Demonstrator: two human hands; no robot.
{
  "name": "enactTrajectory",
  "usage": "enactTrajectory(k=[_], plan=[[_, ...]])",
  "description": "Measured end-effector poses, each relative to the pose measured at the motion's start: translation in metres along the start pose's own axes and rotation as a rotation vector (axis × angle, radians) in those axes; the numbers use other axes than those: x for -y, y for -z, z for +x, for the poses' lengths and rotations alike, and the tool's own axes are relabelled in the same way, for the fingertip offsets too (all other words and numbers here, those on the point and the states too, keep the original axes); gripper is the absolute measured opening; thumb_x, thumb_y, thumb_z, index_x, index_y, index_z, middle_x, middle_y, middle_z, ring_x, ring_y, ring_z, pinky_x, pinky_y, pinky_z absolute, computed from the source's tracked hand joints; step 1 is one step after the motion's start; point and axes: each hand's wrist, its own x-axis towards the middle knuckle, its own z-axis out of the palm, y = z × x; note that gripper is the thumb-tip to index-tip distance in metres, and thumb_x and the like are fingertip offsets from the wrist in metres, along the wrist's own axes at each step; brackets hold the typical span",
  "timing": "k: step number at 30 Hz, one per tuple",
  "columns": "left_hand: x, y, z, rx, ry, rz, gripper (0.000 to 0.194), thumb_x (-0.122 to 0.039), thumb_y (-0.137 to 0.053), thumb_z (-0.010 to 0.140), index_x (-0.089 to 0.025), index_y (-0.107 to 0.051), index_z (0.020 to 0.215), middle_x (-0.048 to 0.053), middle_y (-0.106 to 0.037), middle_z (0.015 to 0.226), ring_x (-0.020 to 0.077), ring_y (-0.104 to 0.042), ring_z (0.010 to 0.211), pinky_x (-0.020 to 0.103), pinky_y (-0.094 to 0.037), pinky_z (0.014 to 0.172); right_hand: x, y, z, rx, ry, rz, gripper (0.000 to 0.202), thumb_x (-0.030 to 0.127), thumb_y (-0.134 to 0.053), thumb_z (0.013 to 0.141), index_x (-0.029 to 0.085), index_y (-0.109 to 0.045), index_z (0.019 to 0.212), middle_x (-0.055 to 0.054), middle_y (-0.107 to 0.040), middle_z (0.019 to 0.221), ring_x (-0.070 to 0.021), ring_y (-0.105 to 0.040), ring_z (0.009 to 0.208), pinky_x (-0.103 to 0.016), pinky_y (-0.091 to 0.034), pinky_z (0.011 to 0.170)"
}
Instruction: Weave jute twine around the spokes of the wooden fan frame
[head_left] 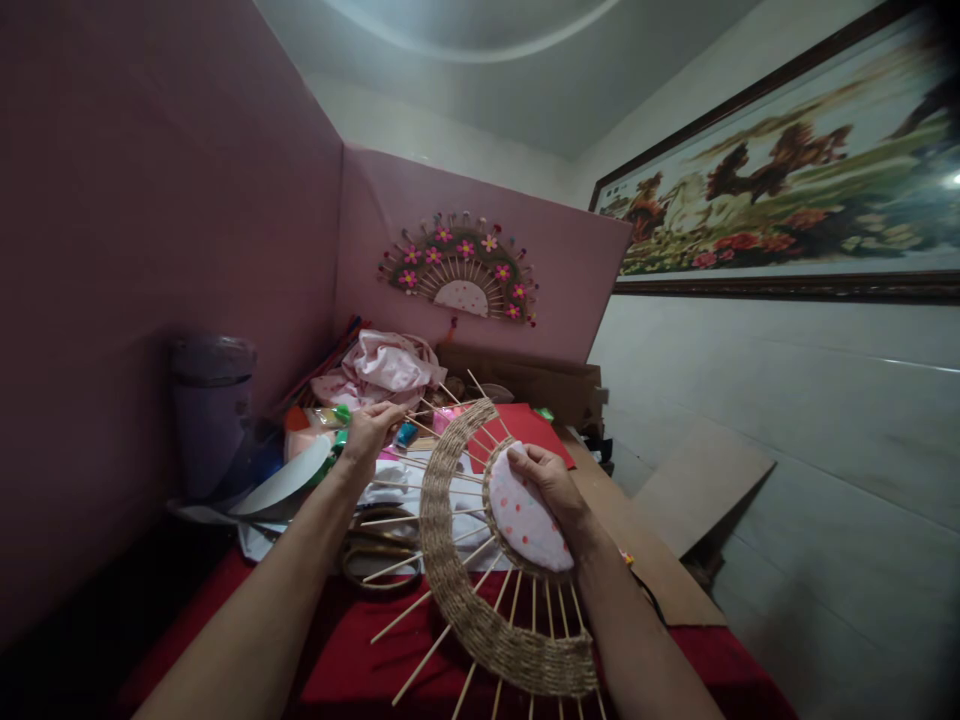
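A fan-shaped frame of thin wooden sticks is held tilted in front of me, with a woven tan cord band (442, 560) curving across the sticks. At its inner end sits a half-round pad (529, 515) in white fabric with pinkish-red dots, edged with cord. My right hand (551, 480) is closed on this pad, thumb on top and the other fingers mostly hidden behind. My left hand (371, 435) is pinched at the outer end of one upper stick, left of the band. Below the left hand, brown-handled scissors (379, 550) lie partly behind the sticks.
A finished-looking fan with pink flowers (465, 250) is on the pink panel (570, 240) behind. Crumpled dotted fabric (390, 365), red sheets (525, 425) and small packets crowd the table's back. A lidded container (214, 420) stands left. Brown cardboard (660, 560) lies along the right side.
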Motion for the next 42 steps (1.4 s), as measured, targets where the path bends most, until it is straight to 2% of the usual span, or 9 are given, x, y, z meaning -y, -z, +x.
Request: enactTrajectory(k=[3, 5, 10, 18, 21, 25, 28, 33, 42], plan=[[-0.001, 0.001, 0.000, -0.107, -0.111, 0.084, 0.015, -0.027, -0.067, 0.056, -0.012, -0.063, 0.056, -0.002, -0.053, 0.050, 0.0067, -0.043, 0.049, 0.018, -0.031, 0.046, 0.001, 0.000, 0.000, -0.019, -0.004, 0.001, 0.036, 0.042, -0.074, 0.057, 0.013, -0.055, 0.064, 0.004, -0.049, 0.053, -0.0060, -0.040, 0.045, -0.020, -0.028, 0.043], [-0.004, 0.002, -0.001, -0.154, -0.184, 0.154, 0.012, -0.026, -0.068, 0.057, -0.014, -0.065, 0.056, -0.001, -0.058, 0.053, 0.0088, -0.047, 0.054, 0.019, -0.035, 0.051, 0.002, -0.001, -0.001, -0.035, 0.000, 0.015, 0.035, 0.041, -0.074, 0.057, 0.013, -0.055, 0.064, 0.004, -0.049, 0.053, -0.0060, -0.040, 0.045, -0.020, -0.028, 0.044], [-0.013, 0.004, -0.003, -0.193, -0.354, 0.349, 0.016, -0.030, -0.064, 0.063, -0.015, -0.064, 0.057, -0.001, -0.058, 0.051, 0.0102, -0.049, 0.051, 0.021, -0.037, 0.051, 0.006, -0.002, -0.003, -0.070, 0.010, 0.042, 0.034, 0.041, -0.074, 0.057, 0.014, -0.055, 0.065, 0.004, -0.051, 0.053, -0.0072, -0.041, 0.046, -0.021, -0.030, 0.045], [-0.015, 0.002, -0.003, -0.263, -0.396, 0.327, 0.017, -0.030, -0.062, 0.065, -0.014, -0.062, 0.059, -0.003, -0.054, 0.049, 0.0092, -0.046, 0.047, 0.020, -0.037, 0.047, 0.006, -0.001, -0.003, -0.061, 0.036, 0.009, 0.031, 0.039, -0.073, 0.059, 0.014, -0.054, 0.062, 0.005, -0.046, 0.052, -0.0061, -0.038, 0.045, -0.021, -0.027, 0.044], [-0.019, -0.001, -0.007, -0.201, -0.414, 0.315, 0.016, -0.029, -0.063, 0.065, -0.014, -0.062, 0.059, -0.002, -0.055, 0.051, 0.0094, -0.047, 0.049, 0.020, -0.037, 0.049, 0.005, 0.000, -0.002, -0.077, 0.038, -0.018, 0.032, 0.040, -0.072, 0.060, 0.014, -0.054, 0.062, 0.004, -0.046, 0.052, -0.0065, -0.038, 0.046, -0.021, -0.027, 0.044], [-0.024, -0.008, -0.015, 0.063, -0.392, 0.319, 0.017, -0.029, -0.066, 0.064, -0.013, -0.064, 0.059, -0.001, -0.055, 0.052, 0.0095, -0.046, 0.050, 0.021, -0.035, 0.048, 0.001, 0.003, 0.003, -0.106, 0.046, -0.010, 0.035, 0.043, -0.073, 0.057, 0.013, -0.054, 0.062, 0.004, -0.046, 0.052, -0.0062, -0.036, 0.046, -0.021, -0.026, 0.043], [-0.026, -0.012, -0.020, 0.153, -0.384, 0.337, 0.017, -0.029, -0.067, 0.063, -0.013, -0.063, 0.057, -0.002, -0.052, 0.049, 0.0088, -0.042, 0.048, 0.021, -0.032, 0.046, 0.000, 0.005, 0.005, -0.121, 0.029, 0.000, 0.038, 0.044, -0.074, 0.055, 0.013, -0.054, 0.062, 0.005, -0.046, 0.050, -0.0061, -0.036, 0.044, -0.021, -0.025, 0.043], [-0.027, -0.012, -0.022, 0.174, -0.424, 0.386, 0.017, -0.029, -0.066, 0.064, -0.014, -0.062, 0.058, 0.001, -0.056, 0.055, 0.0107, -0.047, 0.053, 0.022, -0.035, 0.050, 0.004, 0.002, 0.002, -0.133, 0.026, 0.026, 0.037, 0.044, -0.074, 0.056, 0.015, -0.052, 0.061, 0.004, -0.047, 0.049, -0.0060, -0.036, 0.042, -0.021, -0.025, 0.042], [-0.022, -0.005, -0.018, 0.114, -0.567, 0.556, 0.021, -0.034, -0.065, 0.067, -0.015, -0.064, 0.060, 0.002, -0.058, 0.057, 0.0119, -0.049, 0.054, 0.023, -0.036, 0.051, 0.002, 0.007, 0.005, -0.135, 0.025, 0.061, 0.038, 0.045, -0.074, 0.055, 0.015, -0.052, 0.062, 0.005, -0.047, 0.049, -0.0068, -0.038, 0.042, -0.021, -0.027, 0.042]])
